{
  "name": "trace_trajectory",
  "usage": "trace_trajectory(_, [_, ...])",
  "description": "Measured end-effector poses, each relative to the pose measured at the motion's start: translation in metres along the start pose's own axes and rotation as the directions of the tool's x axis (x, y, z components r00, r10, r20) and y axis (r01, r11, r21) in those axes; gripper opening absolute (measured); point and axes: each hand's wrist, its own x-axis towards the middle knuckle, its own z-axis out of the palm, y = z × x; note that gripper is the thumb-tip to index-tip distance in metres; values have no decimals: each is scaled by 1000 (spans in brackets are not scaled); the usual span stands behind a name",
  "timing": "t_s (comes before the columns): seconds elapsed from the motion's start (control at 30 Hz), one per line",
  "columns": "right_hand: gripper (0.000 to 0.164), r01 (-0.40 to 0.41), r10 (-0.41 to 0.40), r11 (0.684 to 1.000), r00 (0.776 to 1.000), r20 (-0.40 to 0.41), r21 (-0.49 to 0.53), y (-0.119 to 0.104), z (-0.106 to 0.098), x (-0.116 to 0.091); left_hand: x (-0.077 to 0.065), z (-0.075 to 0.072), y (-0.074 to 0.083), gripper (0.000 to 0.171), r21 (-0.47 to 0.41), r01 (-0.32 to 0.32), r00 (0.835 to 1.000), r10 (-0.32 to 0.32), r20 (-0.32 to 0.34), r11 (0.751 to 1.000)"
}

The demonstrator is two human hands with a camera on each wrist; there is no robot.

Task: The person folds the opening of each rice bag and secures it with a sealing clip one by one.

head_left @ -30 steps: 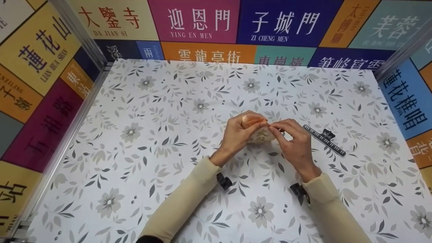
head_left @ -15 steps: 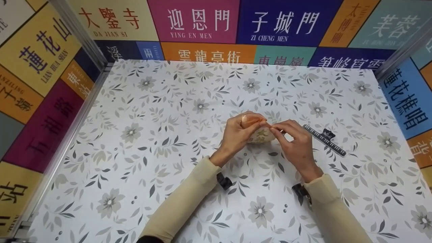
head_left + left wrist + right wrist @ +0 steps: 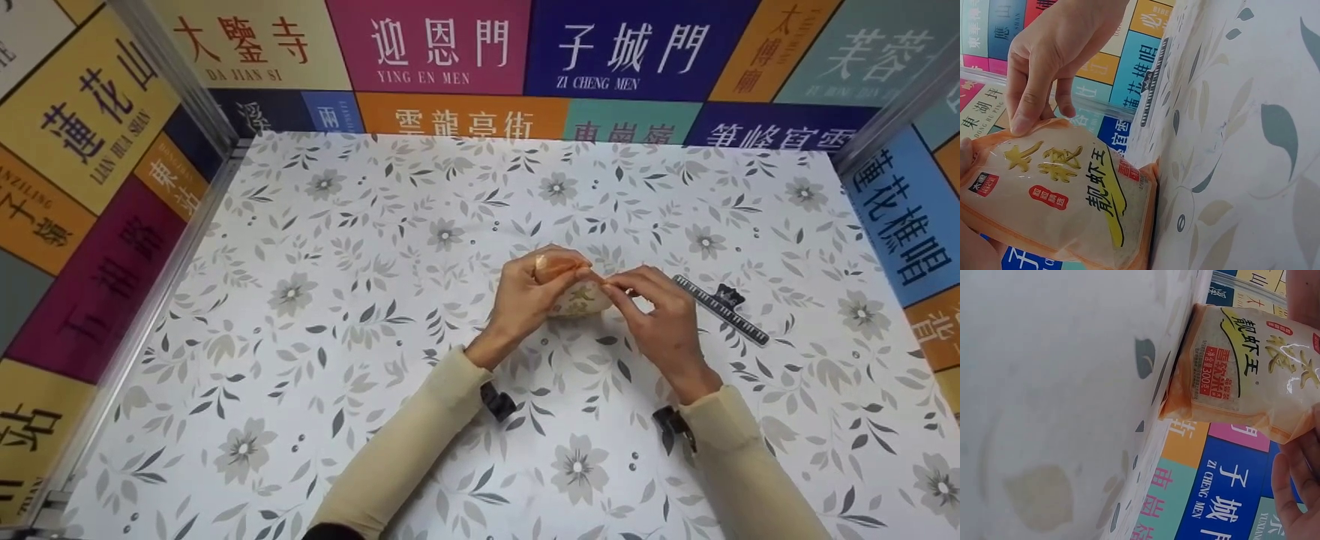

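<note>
A small plastic bag of rice with orange edges and gold and black lettering stands upright, its lower end at the tabletop. My left hand grips its top edge from the left, with orange film bunched under the fingers. My right hand pinches the top corner at the right between thumb and index finger. In the left wrist view the right hand bends down over the corner of the rice bag. The right wrist view shows the bag's printed front, with right-hand fingers at its upper corner.
A piano-key patterned ruler lies right of the right hand, with a black clip-like piece beside it. The floral-covered table is bordered by colourful lettered panels at the back and sides.
My right hand has shifted slightly to the right with the pinched corner, and more of the bag's lettering shows between the hands. The left hand keeps its hold almost unmoved.
</note>
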Motion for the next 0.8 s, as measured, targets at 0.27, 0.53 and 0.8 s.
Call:
trace_trajectory(0.27, [13,-6,7,1000,1000,17,-30,0,-4,-2,-1,0,-1,16,-24,-18,1000,18,3,1000])
trace_trajectory(0.53, [9,20,-15,996,998,64,-91,1,-11,-2,0,1,1,15,-29,-5,1000,5,1,1000])
trace_trajectory(0.8, [8,18,-8,988,998,63,-155,1,-12,-4,0,1,1,14,-16,-10,1000,10,-10,1000])
